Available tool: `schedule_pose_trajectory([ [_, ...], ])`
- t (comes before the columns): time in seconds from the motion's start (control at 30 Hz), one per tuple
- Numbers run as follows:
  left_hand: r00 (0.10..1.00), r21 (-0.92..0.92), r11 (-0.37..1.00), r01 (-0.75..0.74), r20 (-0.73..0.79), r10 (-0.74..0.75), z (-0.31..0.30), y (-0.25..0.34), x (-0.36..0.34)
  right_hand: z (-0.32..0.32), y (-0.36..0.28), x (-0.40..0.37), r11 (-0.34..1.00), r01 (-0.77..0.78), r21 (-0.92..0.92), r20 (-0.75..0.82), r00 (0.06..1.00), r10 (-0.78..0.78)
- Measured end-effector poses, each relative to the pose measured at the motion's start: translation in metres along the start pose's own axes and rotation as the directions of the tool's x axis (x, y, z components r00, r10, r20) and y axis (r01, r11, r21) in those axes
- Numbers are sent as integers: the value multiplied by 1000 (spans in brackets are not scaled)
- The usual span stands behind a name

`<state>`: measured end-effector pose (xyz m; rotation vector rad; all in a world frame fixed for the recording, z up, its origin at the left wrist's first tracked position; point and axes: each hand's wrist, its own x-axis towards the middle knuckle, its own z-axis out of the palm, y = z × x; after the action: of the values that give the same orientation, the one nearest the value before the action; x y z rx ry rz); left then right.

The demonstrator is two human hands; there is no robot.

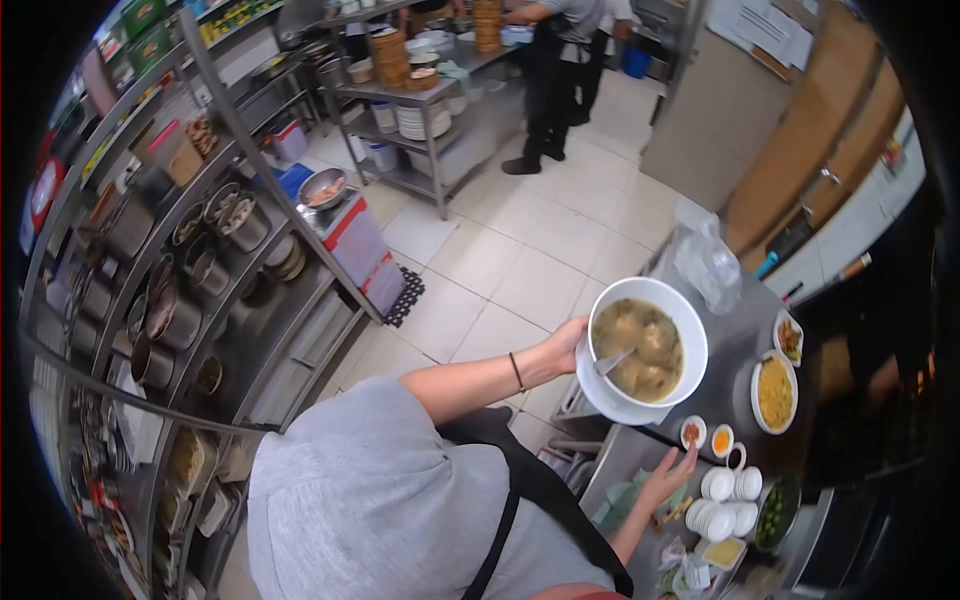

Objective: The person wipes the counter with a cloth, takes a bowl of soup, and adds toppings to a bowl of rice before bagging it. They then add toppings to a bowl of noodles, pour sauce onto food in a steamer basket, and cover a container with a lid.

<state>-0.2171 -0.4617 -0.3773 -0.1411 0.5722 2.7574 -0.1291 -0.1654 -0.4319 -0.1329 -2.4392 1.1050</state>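
Note:
My left hand point(568, 347) grips the side of a white bowl point(697, 350) that sits on a white saucer or plate point(612, 405). Inside the bowl is a cloudy soup with dumplings point(650, 340), and a metal spoon point(612, 362) leans in it. Over the steel counter, my right hand point(668, 478) is open with its fingers stretched out and nothing in it. Just beyond those fingertips stand a small dish of reddish-brown bits point(693, 432) and a small dish of orange sauce point(722, 441).
Stacked small white dishes point(712, 520), a bowl of yellow food point(774, 393) and a plastic bag point(708, 265) are on the counter. Steel shelves with pots point(173, 315) line the left. A co-worker point(550, 90) stands by a back table with bamboo steamers point(388, 60).

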Motion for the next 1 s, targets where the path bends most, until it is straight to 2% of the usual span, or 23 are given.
schedule_pose_trajectory([
  [0.03, 999, 17, 1000, -4, -38, 5, -11, 11, -10, 13, -22, 15, 977, 2, 212, 36, 999, -9],
  [0.07, 997, 34, 999, -5, -81, 8, -20, 16, -20, 29, -31, 21, 863, -220, 454, 157, 974, 165],
  [0.1, 997, 29, 999, -35, -74, 37, -25, 29, -31, 29, -91, 28, 662, -462, 589, 365, 884, 293],
  [0.17, 979, 23, 1000, -17, -203, 21, -30, 56, -50, 58, -121, 43, 504, -569, 649, 571, 803, 172],
  [0.2, 979, 25, 999, -41, -198, 45, -44, 68, -53, 74, -140, 48, 429, -630, 648, 626, 760, 172],
  [0.23, 981, 31, 999, -37, -187, 43, -61, 80, -54, 93, -148, 52, 432, -626, 649, 632, 760, 151],
  [0.3, 983, 40, 998, -49, -178, 55, -87, 105, -56, 136, -151, 54, 233, -791, 566, 790, 601, 120],
  [0.33, 983, 26, 998, -55, -176, 58, -95, 119, -56, 155, -163, 54, 214, -808, 550, 831, 554, -44],
  [0.37, 982, 10, 998, -57, -180, 58, -103, 135, -55, 179, -182, 47, 16, -809, 587, 808, 587, 52],
  [0.43, 982, 2, 998, -56, -182, 55, -110, 168, -57, 234, -162, 41, -10, -851, 525, 851, 524, 49],
  [0.47, 971, 11, 998, -57, -233, 58, -108, 186, -56, 261, -172, 44, -15, -854, 519, 854, 519, 37],
  [0.53, 953, 19, 999, -40, -300, 44, -117, 216, -48, 295, -192, 40, 93, -839, 536, 805, 542, 242],
  [0.57, 950, 64, 997, -42, -306, 60, -128, 228, -40, 307, -200, 42, 77, -845, 529, 808, 529, 259],
  [0.63, 946, 118, 993, -24, -319, 61, -151, 253, -20, 334, -231, 63, 148, -853, 500, 797, 520, 307],
  [0.67, 951, 80, 995, -64, -297, 85, -162, 264, -8, 352, -234, 74, 77, -843, 532, 787, 526, 322],
  [0.7, 955, 40, 994, -101, -275, 108, -172, 273, 5, 370, -234, 88, 62, -842, 536, 783, 523, 336],
  [0.77, 947, 50, 994, -95, -304, 106, -180, 296, 29, 401, -235, 117, 82, -846, 527, 816, 530, 232],
  [0.83, 955, -21, 983, -181, -243, 171, -185, 317, 56, 429, -247, 154, 116, -831, 543, 813, 556, 173],
  [0.87, 953, -9, 982, -190, -243, 182, -187, 329, 70, 443, -250, 173, 123, -847, 518, 831, 532, 164],
  [0.93, 948, -7, 977, -211, -246, 203, -191, 353, 97, 468, -270, 207, 136, -840, 526, 831, 541, 129],
  [1.0, 938, -5, 966, -258, -240, 250, -183, 375, 122, 499, -267, 240, 213, -823, 526, 834, 549, 62],
])
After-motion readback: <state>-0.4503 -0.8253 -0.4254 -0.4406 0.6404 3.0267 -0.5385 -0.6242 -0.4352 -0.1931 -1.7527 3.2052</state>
